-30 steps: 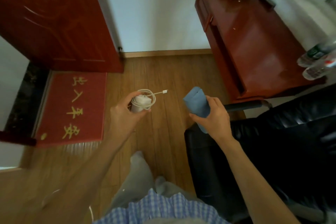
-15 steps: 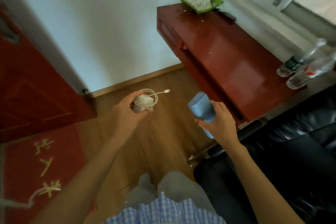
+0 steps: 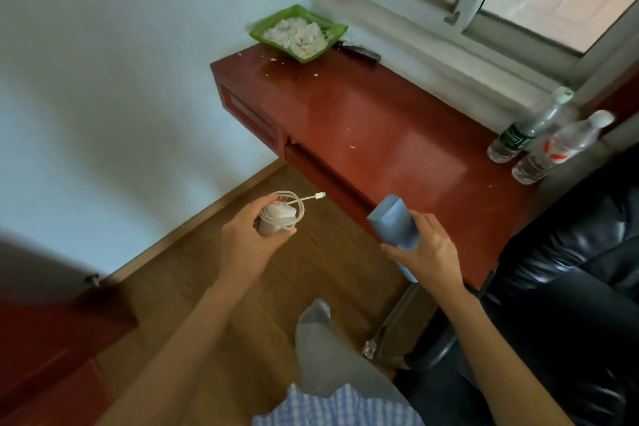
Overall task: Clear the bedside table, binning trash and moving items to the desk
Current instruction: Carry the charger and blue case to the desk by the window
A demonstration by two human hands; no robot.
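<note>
My left hand [image 3: 249, 245] grips a smooth white charger [image 3: 276, 220] with its thin cable [image 3: 300, 207] coiled round it, above the wood floor. My right hand [image 3: 427, 245] holds a soft blue folded cloth [image 3: 394, 223] at the front edge of the glossy red-brown desk [image 3: 380, 135]. On the desk, a green dish [image 3: 266, 28] holds pale flakes; two clear plastic bottles [image 3: 539, 135] stand at its right end.

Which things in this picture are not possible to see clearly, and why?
Head view only:
- blue object: lower part hidden by the right hand; its kind is unclear.
- charger: partly covered by the left hand.
- bottles: labels blurred.
- black chair: cut off by right edge.
</note>
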